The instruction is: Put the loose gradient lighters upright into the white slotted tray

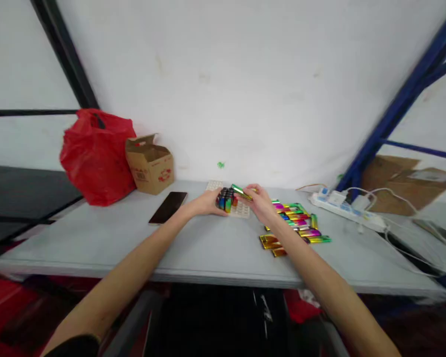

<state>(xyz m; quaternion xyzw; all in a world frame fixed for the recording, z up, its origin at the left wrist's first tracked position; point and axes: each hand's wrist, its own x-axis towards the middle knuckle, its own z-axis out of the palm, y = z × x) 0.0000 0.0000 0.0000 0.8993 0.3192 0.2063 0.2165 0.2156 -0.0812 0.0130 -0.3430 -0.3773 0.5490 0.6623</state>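
At middle of surface (215,253), by tray (242,211), left hand (209,201) has grip closed round cluster (226,199); right hand (259,201) has grip pinched on shiny piece (240,191) beside it. Pile (301,218) lies right of tray. Likely best: cluster steady, pinch light, piece aligned.

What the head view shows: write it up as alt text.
The left hand holds a bundle of colored pieces, the right hand a green and gold one, over a gray table. Loose shiny pieces and a power strip lie to the right; a phone, cardboard box and red bag to the left.
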